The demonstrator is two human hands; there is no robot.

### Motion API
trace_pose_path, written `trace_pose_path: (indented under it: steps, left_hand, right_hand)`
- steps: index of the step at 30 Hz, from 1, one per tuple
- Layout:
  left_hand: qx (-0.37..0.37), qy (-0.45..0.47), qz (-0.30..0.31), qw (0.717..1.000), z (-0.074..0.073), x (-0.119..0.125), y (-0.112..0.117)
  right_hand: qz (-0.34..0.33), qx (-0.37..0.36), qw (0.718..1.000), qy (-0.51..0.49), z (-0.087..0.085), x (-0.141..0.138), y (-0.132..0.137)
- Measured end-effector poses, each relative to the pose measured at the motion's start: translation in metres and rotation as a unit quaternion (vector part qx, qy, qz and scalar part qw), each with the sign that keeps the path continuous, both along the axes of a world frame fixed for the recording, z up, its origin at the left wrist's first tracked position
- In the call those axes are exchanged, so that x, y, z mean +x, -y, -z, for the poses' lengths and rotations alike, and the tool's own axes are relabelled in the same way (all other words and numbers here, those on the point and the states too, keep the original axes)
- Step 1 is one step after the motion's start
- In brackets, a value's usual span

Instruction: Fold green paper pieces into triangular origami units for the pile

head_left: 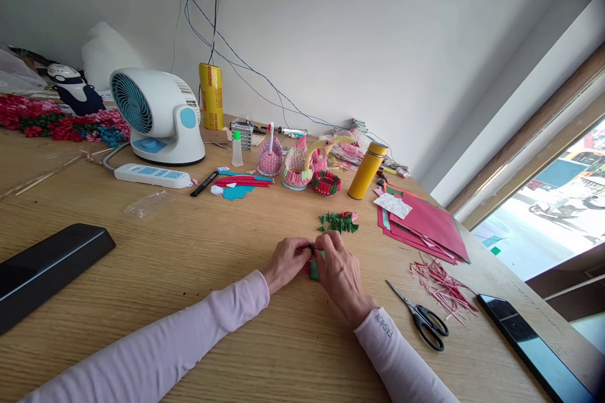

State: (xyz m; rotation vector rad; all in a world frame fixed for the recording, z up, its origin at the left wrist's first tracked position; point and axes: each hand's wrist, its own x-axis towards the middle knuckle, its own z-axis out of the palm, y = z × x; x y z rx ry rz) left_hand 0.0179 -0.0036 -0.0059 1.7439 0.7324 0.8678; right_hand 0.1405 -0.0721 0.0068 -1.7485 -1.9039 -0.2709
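Observation:
My left hand (290,259) and my right hand (339,270) meet over the table, fingers pinched on a small dark-green piece of paper (311,250). Its exact folded shape is mostly covered by my fingers. Beneath them lies some flat green paper (314,271) with a red edge, partly hidden by my right hand. Just beyond my hands is a pile of small folded green paper pieces (338,222), with a little pink among them. Scissors (420,318) with black handles lie to the right of my right hand.
Red paper sheets (428,220) and thin red paper strips (442,286) lie at right, near a phone (529,343). Behind stand a yellow bottle (367,171), a red-green paper ring (326,183) and folded-paper swans (297,166). A white fan (163,116) and black case (47,270) are left.

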Motion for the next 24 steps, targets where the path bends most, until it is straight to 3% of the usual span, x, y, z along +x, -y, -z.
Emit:
trace_pose_path:
  steps: [4,10,24]
  left_hand:
    - [-0.023,0.017,0.003,1.0,0.005,0.001,-0.004]
    - [-0.006,0.005,-0.004,1.0,0.012,0.001,-0.007]
    - [-0.012,-0.02,-0.009,1.0,0.007,0.0,-0.004]
  right_hand:
    - [-0.005,0.0,0.998,0.055,-0.002,0.004,0.001]
    - [-0.004,0.008,0.998,0.06,0.002,0.008,-0.001]
    - [-0.023,-0.021,0.999,0.04,0.003,0.005,-0.006]
